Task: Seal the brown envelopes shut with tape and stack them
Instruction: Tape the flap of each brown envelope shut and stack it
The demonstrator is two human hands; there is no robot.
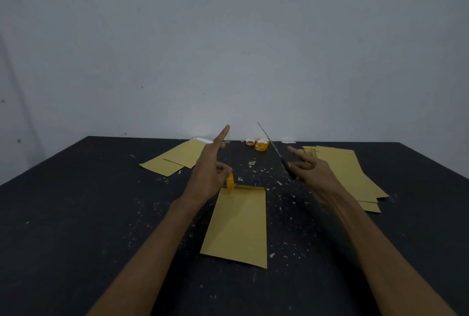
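Note:
A brown envelope [237,224] lies flat on the dark table in front of me. My left hand [210,173] hovers over its top left corner, index finger pointing up, the other fingers pinching a small orange tape roll [230,181]. My right hand [308,172] is raised to the right of the envelope and grips scissors [272,147] whose blades point up and away. A few envelopes [177,157] lie at the back left. A larger pile of envelopes [350,173] lies at the right.
The black table [101,214] is speckled with white marks. Spare tape rolls [261,144] sit at the table's far edge against the grey wall, between the two hands. A small white scrap [288,141] lies near them.

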